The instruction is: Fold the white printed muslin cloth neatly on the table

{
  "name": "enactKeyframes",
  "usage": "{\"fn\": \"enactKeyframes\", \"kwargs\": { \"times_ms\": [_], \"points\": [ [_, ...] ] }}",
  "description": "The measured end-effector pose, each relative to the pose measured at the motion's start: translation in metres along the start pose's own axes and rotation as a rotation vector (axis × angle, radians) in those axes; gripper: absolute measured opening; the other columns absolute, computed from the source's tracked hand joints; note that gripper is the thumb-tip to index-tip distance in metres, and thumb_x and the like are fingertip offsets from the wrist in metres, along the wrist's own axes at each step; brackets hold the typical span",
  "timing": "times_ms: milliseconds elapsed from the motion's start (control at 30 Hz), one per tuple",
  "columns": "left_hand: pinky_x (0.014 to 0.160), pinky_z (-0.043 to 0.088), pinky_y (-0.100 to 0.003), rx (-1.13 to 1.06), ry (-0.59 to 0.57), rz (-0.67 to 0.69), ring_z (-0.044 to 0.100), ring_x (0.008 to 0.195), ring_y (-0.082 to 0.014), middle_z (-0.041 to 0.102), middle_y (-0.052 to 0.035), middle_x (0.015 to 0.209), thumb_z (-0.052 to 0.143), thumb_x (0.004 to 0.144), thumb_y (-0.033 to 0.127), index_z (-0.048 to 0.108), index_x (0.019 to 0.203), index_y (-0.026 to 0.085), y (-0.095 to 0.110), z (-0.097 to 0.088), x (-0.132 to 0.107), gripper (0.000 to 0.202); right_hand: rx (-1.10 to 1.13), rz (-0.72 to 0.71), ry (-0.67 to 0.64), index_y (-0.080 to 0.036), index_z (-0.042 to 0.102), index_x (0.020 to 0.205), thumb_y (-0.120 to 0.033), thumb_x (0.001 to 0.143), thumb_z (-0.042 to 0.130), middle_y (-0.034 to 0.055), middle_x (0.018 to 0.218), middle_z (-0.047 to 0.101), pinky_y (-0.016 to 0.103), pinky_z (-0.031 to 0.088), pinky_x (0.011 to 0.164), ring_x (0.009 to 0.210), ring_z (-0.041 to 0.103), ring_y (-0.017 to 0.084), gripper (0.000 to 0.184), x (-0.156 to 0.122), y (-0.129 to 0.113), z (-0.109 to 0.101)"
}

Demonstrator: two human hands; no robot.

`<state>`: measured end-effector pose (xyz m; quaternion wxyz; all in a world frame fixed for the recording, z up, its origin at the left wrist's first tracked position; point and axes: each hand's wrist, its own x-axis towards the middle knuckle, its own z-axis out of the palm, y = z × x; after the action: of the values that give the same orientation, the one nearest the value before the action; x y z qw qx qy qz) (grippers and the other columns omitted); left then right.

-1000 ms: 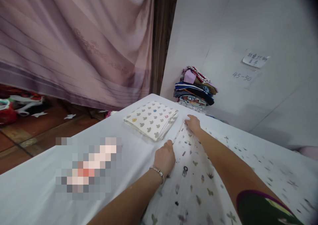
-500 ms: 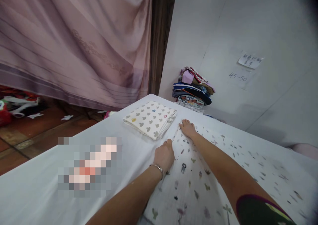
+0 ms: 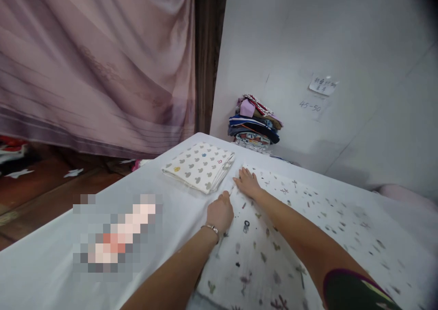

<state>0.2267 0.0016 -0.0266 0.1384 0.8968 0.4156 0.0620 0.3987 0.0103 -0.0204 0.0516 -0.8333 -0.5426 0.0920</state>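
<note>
A thin white cloth printed with small cacti and plant motifs (image 3: 260, 250) spreads across the table's right half and hangs toward me at the front. My left hand (image 3: 221, 213) is closed, pinching the cloth's left edge between thumb and fingers; a bracelet circles that wrist. Just beyond it, my right hand (image 3: 247, 183) lies palm down near the cloth's far left corner, fingers stretched out and pressing on the fabric. Beside both hands, on the far left, sits a folded white cloth with grey mushroom-like prints (image 3: 198, 166), untouched.
The table (image 3: 44, 246) has a white cover. A blurred-out patch (image 3: 119, 232) hides something at its left. Stacked folded fabrics (image 3: 255, 123) stand beyond the far edge by a grey wall carrying a paper note (image 3: 323, 84). A pink curtain (image 3: 102, 64) hangs at left over a tiled floor.
My right hand has slid slightly toward me along the cloth, its fingers now more spread. My left hand keeps its pinch. The view has turned a little to the right.
</note>
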Motion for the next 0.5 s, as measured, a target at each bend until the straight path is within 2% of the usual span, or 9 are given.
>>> {"fn": "enactKeyframes", "kwargs": {
  "times_ms": [167,300,500],
  "points": [
    [0.064,0.044,-0.032,0.011,0.027,0.011,0.065,0.082,-0.0245,0.063,-0.0142,0.092,0.025,0.088,0.016,0.043,0.105,0.015,-0.001,0.000,0.001,0.025,0.018,-0.070,0.001,-0.009,0.023,0.144,-0.050,0.093,0.023,0.0118,0.152,0.013,0.044,0.003,0.110,0.140,0.006,0.023,0.065,-0.033,-0.008,0.006],
    [0.064,0.044,-0.032,0.005,0.019,0.009,0.065,0.083,-0.0241,0.064,-0.0133,0.091,0.025,0.090,0.019,0.043,0.105,0.015,0.000,-0.004,0.001,0.024,0.030,-0.061,-0.013,-0.008,0.022,0.144,-0.048,0.093,0.022,0.0121,0.152,0.013,0.046,0.005,0.110,0.139,0.008,0.024,0.065,-0.042,-0.016,0.007],
    [0.066,0.044,-0.032,0.009,-0.002,-0.004,0.065,0.084,-0.0249,0.065,-0.0141,0.091,0.026,0.091,0.024,0.044,0.103,0.015,0.001,-0.013,-0.001,0.023,0.013,-0.107,0.064,-0.010,0.025,0.142,-0.048,0.093,0.025,0.0119,0.151,0.015,0.048,0.001,0.111,0.139,0.006,0.024,0.062,-0.069,-0.018,0.006]
  ]
}}
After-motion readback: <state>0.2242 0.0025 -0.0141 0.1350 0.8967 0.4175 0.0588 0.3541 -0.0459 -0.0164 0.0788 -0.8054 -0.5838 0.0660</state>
